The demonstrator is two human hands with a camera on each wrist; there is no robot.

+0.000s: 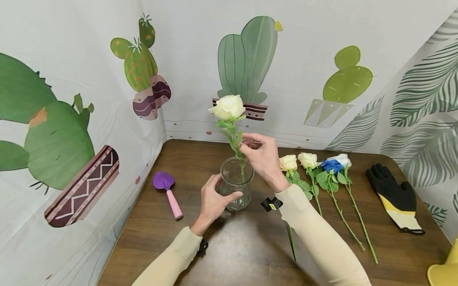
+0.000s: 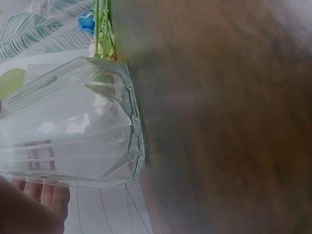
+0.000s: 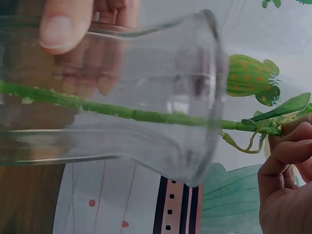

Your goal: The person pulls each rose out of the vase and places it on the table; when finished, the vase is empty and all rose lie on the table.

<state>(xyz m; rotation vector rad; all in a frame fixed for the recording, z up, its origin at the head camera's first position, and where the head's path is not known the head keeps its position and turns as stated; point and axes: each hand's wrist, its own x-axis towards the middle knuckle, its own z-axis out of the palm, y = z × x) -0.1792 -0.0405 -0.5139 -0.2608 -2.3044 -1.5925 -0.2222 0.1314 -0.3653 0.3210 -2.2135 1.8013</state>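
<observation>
A white rose [image 1: 228, 107] stands nearly upright at the middle of the head view, its bloom well above a transparent glass vase [image 1: 233, 186]. My right hand [image 1: 262, 157] pinches its stem just above the vase's mouth. In the right wrist view the green stem [image 3: 146, 116] passes through the mouth and down inside the glass. My left hand [image 1: 214, 200] grips the vase's side, thumb in front and fingers round the far side. The left wrist view shows the vase's faceted base [image 2: 131, 122] at the brown table.
Right of the vase lie a peach rose [image 1: 288, 162], a cream rose [image 1: 309, 160], a blue rose [image 1: 332, 166] and a white one. Beyond them is a black-and-yellow glove [image 1: 393, 194]. A purple trowel [image 1: 168, 190] lies left; a yellow object [image 1: 443, 270] sits at the right corner.
</observation>
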